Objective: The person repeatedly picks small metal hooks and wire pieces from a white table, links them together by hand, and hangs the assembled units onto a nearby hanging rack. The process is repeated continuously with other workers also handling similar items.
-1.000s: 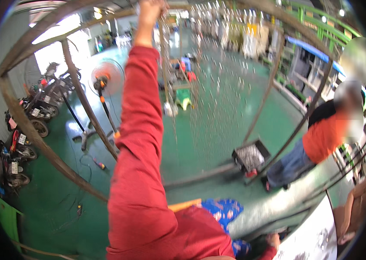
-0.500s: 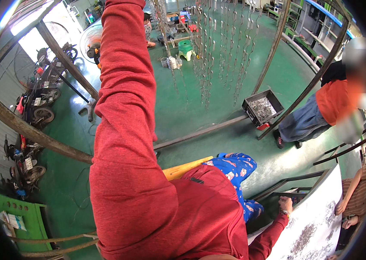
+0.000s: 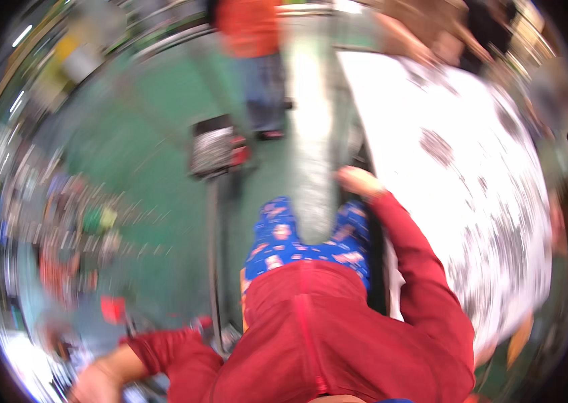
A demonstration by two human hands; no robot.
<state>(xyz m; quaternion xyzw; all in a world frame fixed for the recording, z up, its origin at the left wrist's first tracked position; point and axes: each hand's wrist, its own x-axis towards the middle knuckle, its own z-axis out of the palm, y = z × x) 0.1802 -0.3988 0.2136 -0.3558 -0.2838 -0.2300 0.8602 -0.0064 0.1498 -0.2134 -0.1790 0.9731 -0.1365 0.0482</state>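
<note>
My right hand [image 3: 361, 181] is at the left edge of a white-topped table [image 3: 391, 134], and its fingers are too blurred to read. Dark patches of small pieces [image 3: 437, 148] lie spread over the white sheet. Low at the left, away from the table, my left hand [image 3: 99, 379] is stretched out to the side. Motion smears it and the frame's rim cuts it off, so its fingers and anything in them cannot be made out.
A black bin [image 3: 213, 149] of small shiny metal pieces stands on the green floor, at the end of a long bar [image 3: 214, 269]. Behind it stands a person in an orange top [image 3: 249, 27]. Other people's hands [image 3: 425, 54] reach onto the table's far side.
My view has swung to the right, bringing the table and bin closer to the middle. My left arm, raised high before, is now lowered to the left. My right hand remains at the table edge.
</note>
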